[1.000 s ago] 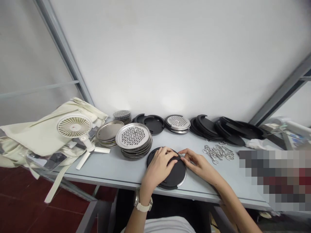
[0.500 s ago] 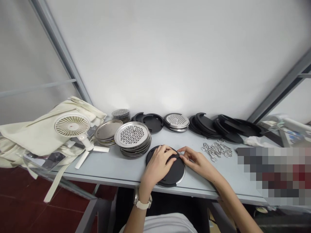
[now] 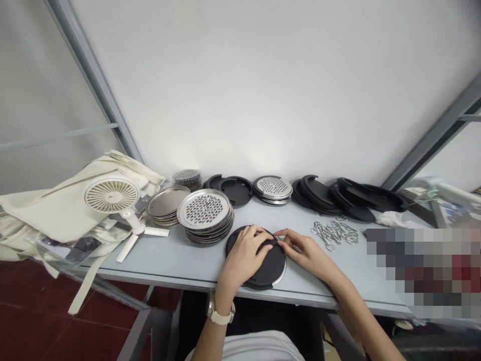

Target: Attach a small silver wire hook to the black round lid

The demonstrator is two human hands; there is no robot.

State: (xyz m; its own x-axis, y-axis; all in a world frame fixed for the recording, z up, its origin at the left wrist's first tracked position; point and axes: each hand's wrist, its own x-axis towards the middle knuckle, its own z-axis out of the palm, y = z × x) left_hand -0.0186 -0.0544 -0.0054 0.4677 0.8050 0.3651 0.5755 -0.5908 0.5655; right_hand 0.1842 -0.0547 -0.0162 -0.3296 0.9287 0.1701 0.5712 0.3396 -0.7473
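Note:
A round black disc-shaped holder (image 3: 268, 268) with a silver rim strip showing at its lower right lies flat near the table's front edge. My left hand (image 3: 248, 250) rests on top of it, palm down, with the thumb apart from the fingers. At the far right edge of the disc, my right hand (image 3: 300, 248) has thumb and forefinger pinched together. A tiny dark, shiny bit shows between the fingertips, too small to name. Just right of that hand lies a pile of metal snap hooks (image 3: 335, 232).
Stacked metal grater discs (image 3: 206, 210) and plain metal discs (image 3: 167, 203) stand left. Behind are black holders (image 3: 238, 190), a perforated metal disc (image 3: 273, 186) and more black holders (image 3: 319, 193). A white fan (image 3: 111, 195) and cream bag (image 3: 75, 205) sit far left.
Almost nothing differs. The right fingertips shift very slightly at the disc's edge; the left hand and the disc stay in place.

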